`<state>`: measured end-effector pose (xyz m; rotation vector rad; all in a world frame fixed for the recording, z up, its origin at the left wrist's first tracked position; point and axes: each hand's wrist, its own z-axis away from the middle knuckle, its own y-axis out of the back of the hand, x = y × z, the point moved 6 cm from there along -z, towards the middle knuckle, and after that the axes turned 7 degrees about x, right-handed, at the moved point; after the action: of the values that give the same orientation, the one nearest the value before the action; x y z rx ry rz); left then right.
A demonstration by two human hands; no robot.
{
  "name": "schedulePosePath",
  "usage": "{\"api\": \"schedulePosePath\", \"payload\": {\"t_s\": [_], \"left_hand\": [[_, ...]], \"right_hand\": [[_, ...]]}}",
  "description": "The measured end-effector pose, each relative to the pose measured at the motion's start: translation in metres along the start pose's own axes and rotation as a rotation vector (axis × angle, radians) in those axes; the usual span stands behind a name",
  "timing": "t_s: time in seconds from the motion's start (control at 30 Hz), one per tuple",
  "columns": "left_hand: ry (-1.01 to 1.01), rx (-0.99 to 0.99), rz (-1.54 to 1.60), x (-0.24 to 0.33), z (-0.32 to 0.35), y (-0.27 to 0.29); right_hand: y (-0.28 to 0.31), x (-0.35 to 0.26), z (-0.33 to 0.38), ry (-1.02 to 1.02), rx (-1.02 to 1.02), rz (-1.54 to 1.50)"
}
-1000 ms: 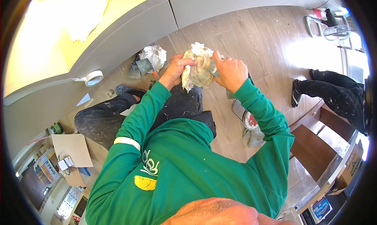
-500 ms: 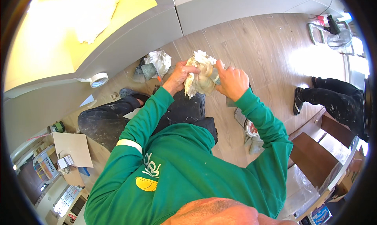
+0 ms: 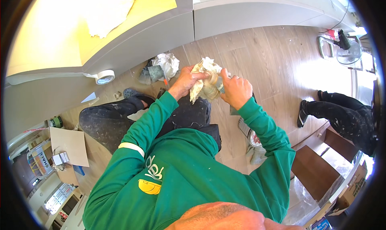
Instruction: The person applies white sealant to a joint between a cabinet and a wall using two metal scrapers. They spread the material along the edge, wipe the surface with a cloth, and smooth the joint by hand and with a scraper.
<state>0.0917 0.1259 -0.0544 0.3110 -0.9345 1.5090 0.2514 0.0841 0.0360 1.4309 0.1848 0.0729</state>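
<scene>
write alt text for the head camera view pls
Seen from above, a person in a green hoodie kneels on a wood floor, left hand and right hand gripping a crumpled pale rag. A tape roll lies by the grey cabinet base.

We see a crumpled, soft cloth rag, off-white and matt, bunched in our hands. The floor is pale wood plank with a smooth, faintly glossy finish. Our sleeves are green knit fabric; the tape roll looks like matt paper.
</scene>
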Motion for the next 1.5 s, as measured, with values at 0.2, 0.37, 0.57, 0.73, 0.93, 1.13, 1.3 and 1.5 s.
{"api": "schedulePosePath", "payload": {"t_s": [0.2,0.37,0.57,0.73,0.93,1.13,1.3,1.5], "left_hand": [[-0.013,0.014,-0.017,0.001,0.001,0.003],[-0.011,0.02,-0.029,-0.002,-0.002,0.007],[0.003,0.038,0.033,0.0,-0.005,0.008],[-0.041,0.082,0.059,0.004,-0.011,0.034],[-0.126,0.51,-0.315,0.031,0.007,0.158],[0.045,0.674,-0.234,0.0,0.025,0.293],[-0.12,0.542,-1.04,-0.032,-0.002,0.325],[0.033,0.476,-1.506,-0.049,-0.065,0.281]], "right_hand": [[-0.004,-0.005,-0.004,0.014,-0.027,0.02],[-0.006,-0.005,-0.002,0.008,-0.029,0.004],[-0.011,-0.001,-0.005,-0.038,-0.024,-0.035],[-0.019,0.009,-0.012,-0.116,0.094,-0.28],[-0.071,0.046,-0.026,-0.32,0.157,-0.565],[-0.178,0.067,-0.086,-0.311,0.219,-0.723],[-0.241,0.062,-0.143,-0.336,0.186,-0.737],[-0.25,0.06,-0.169,-0.363,0.118,-0.716]]}}
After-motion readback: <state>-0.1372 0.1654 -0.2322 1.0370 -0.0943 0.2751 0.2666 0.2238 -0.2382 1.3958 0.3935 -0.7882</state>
